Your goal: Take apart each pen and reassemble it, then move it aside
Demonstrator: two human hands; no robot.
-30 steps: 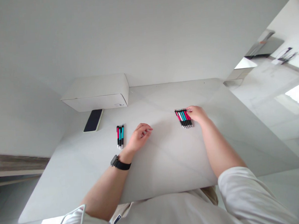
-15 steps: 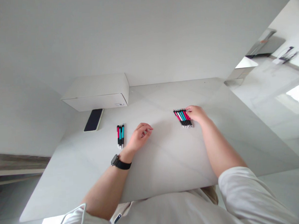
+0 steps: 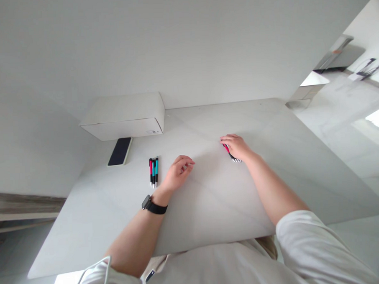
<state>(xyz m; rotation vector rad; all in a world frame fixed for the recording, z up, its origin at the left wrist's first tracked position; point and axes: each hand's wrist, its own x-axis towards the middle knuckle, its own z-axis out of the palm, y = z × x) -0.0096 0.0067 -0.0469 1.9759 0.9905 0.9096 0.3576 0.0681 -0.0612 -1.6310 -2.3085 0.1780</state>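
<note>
My left hand (image 3: 177, 172) rests on the white table, its fingers loosely curved and nothing visible in it. Left of it, three pens (image 3: 153, 172) with red and teal barrels lie side by side, apart from the hand. My right hand (image 3: 236, 147) lies over another row of pens (image 3: 230, 153), fingers stretched across their far ends. A red barrel at the row's left edge and several silver tips show beneath the hand. The other barrels are hidden, and so is the thumb.
A white box (image 3: 122, 129) stands against the wall at the back left. In front of it lies a dark-screened phone (image 3: 120, 151). A black watch (image 3: 154, 205) is on my left wrist. The table (image 3: 211, 208) has a right edge beside the floor.
My right hand has moved left from the right end of the pen row and now covers most of it. My left hand and the three pens beside it stay in place.
</note>
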